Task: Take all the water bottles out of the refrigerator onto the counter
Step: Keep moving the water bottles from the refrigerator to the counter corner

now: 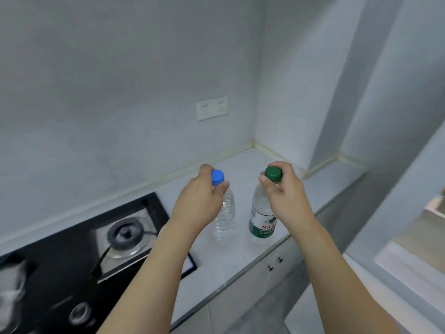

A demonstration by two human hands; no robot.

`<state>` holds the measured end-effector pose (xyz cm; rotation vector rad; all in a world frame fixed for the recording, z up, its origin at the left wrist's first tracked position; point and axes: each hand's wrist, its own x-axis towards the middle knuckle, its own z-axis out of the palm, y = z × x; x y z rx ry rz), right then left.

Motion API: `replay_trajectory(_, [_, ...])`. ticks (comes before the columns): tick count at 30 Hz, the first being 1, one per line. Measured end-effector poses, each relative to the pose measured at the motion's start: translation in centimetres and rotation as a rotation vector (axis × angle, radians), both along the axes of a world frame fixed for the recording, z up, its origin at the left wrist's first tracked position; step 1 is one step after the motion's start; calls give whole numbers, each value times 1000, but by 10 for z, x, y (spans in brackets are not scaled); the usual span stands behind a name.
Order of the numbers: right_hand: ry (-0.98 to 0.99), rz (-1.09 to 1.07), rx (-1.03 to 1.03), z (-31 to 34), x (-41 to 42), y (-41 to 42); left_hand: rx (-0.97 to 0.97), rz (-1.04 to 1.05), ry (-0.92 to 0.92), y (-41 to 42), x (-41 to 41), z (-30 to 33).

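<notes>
The left hand point(202, 196) is curled round the neck of a clear bottle point(225, 218), which is pinched just under its blue cap point(217, 177) between thumb and fingers. The right hand point(281, 189) is closed the same way on the neck of a labelled bottle point(261, 220), below its green cap point(273, 174). Both bottles are held upright, side by side and slightly apart, with their bases at the counter point(240, 256); whether they rest on it or are held just above cannot be told. A green and white label is carried on the right-hand bottle. A black gas hob point(72, 256) is set into the counter to the left, near the clear bottle. A white socket plate point(212, 108) is fixed to the wall behind. Cabinet doors with dark knobs point(274, 263) are seen below the counter edge.
</notes>
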<state>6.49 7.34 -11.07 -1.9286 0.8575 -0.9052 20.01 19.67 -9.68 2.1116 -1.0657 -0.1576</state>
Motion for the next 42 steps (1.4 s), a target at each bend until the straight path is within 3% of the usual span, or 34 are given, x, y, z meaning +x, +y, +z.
replay_trajectory(13, [32, 471, -1, -5, 121, 148, -5, 428, 6, 201, 60, -8])
replay_trajectory(21, [97, 684, -44, -2, 186, 317, 24, 624, -1, 386, 83, -2])
replay_trajectory(33, [123, 878, -113, 5, 235, 515, 20, 837, -18, 587, 93, -4])
replay_trajectory(42, [245, 1008, -193, -6, 267, 603, 11, 971, 32, 674, 99, -19])
